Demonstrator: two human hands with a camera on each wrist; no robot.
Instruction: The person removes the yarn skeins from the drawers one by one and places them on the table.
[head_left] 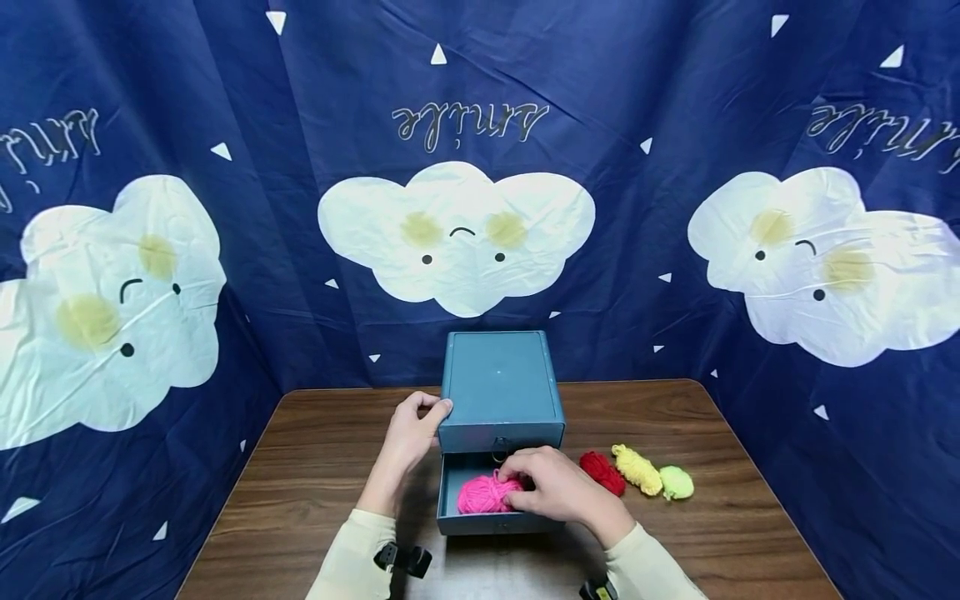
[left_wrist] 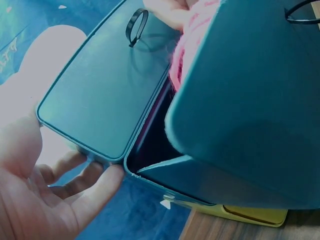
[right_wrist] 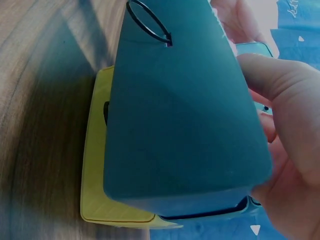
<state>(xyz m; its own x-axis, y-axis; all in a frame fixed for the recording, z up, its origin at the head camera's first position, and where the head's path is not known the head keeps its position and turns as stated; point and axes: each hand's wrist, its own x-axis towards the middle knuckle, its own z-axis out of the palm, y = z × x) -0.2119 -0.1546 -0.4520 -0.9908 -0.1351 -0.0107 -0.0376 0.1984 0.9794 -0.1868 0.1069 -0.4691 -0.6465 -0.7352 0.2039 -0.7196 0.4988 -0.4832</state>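
A blue-green drawer box (head_left: 501, 379) stands on the table with one of its drawers (head_left: 491, 525) pulled out toward me. Inside that drawer lies a pink ball of yarn (head_left: 480, 494). My right hand (head_left: 558, 487) reaches in from the right and pinches the yarn's right side between thumb and fingers. On the left side of the box, my left hand (head_left: 414, 429) grips the front corner, thumb at the top edge and fingers along the side. In the left wrist view, the drawer front hides most of the pink yarn.
Right of the box lie small yarn balls: red (head_left: 602, 473), yellow (head_left: 637, 469) and light green (head_left: 677, 482). A yellow drawer front (right_wrist: 95, 195) sits below the pulled-out drawer. Black loop pulls (left_wrist: 131, 37) stick out from the fronts. Blue cloth (head_left: 637, 333) encloses the wooden table (head_left: 322, 467).
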